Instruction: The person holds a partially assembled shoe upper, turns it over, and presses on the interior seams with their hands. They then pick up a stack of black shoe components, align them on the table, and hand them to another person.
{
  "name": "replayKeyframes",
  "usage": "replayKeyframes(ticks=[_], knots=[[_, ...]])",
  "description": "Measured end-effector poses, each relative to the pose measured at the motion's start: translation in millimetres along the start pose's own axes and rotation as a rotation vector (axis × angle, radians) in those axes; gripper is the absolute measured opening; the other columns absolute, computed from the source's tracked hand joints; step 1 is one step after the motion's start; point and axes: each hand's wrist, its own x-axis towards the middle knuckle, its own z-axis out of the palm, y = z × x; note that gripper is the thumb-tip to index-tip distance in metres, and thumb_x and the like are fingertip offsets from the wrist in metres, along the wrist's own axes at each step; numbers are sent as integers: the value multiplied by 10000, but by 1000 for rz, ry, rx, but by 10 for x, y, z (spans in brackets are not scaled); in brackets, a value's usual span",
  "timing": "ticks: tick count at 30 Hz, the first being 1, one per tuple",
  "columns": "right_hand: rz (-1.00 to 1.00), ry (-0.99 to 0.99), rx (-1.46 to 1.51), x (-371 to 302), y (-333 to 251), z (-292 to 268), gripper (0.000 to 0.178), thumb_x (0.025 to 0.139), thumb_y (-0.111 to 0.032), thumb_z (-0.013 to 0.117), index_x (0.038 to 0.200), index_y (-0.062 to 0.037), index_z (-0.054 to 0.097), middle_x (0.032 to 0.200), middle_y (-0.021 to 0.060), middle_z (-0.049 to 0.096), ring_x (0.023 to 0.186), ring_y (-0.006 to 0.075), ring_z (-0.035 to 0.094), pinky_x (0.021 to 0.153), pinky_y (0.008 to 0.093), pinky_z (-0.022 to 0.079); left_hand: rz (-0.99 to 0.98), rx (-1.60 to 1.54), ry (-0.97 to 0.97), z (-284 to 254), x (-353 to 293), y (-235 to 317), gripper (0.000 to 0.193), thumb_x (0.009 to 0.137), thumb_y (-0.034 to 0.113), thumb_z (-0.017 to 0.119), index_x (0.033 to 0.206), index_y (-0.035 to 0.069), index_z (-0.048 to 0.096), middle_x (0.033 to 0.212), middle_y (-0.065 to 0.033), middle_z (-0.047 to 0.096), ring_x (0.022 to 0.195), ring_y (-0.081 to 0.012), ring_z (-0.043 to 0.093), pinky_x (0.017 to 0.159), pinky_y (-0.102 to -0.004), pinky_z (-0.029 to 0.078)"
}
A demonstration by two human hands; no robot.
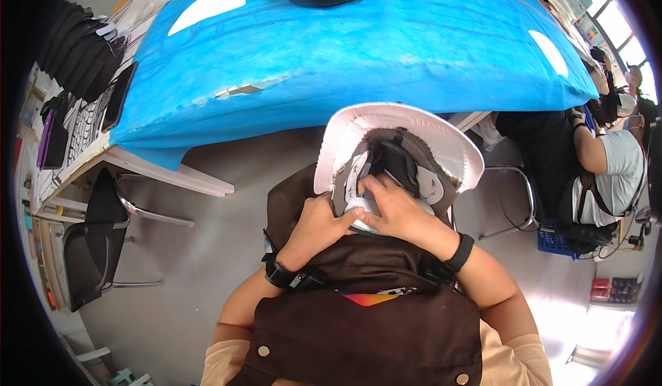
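Head view: The pale-brimmed cap (340,130) is at the lap, inside facing up, below the blue table cover (276,55). The left hand (318,225) grips its near left edge, fingers partly hidden. The right hand (403,210) holds the near edge, fingers curled inside. Both thumbs nearly meet.

Daylight is being admitted by windows (617,27) at the upper right, and the grey floor (165,331) is being washed with glare at the lower right. A blue-covered tabletop (310,55) (torn near its front edge) is being flanked by a black chair (84,269) at the left.
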Motion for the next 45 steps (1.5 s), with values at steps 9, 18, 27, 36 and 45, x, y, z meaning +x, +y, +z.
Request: replayKeyframes(ticks=[9, 18, 27, 36, 45], knots=[[-309, -21, -297, -455, -661, -579, 192, 893, -240, 680, 823, -68, 634, 637, 72, 582, 633, 308, 606, 604, 385, 471, 5, -246, 234, -122, -134, 106, 335, 852, 65, 662, 1150, -79, 613, 900, -116, 723, 825, -139, 689, 665, -314, 563], [132, 115, 562, -273, -204, -504, 611, 1003, -490, 461, 790, 30, 700, 753, 158, 719, 652, 187, 686, 547, 272, 510, 112, -435, 477, -367, -288, 428, 314, 925, 83, 614, 1183, -95, 590, 1051, -119, 659, 818, -170, 669, 619, -308, 632], [184, 403, 1080, -48, -264, -301, 350, 966, -232, 536, 1141, 71, 535, 871, 208, 680, 644, 316, 676, 547, 345, 537, 332, -122, 445, -395, -144, 668, 354, 821, 1, 646, 1170, -31, 598, 852, -188, 711, 773, -228, 739, 551, -323, 548], [387, 295, 1207, -149, 303, 105, 331, 923, -126, 575, 1116, 136, 516, 839, 228, 656, 542, 320, 661, 437, 324, 538, 21, -342, 185, -180, 197, 32, 549, 872, 243, 694, 1246, -109, 499, 1008, -269, 659, 728, -299, 718, 570, -371, 632], [525, 304, 1025, -187, 277, 109, 350, 909, -130, 628, 1128, 102, 484, 765, 184, 626, 501, 254, 633, 417, 289, 499, 99, 735, 196, -76, 98, -31, 686, 791, 190, 647, 1350, -131, 413, 731, -256, 662, 708, -387, 690, 654, -453, 551]])
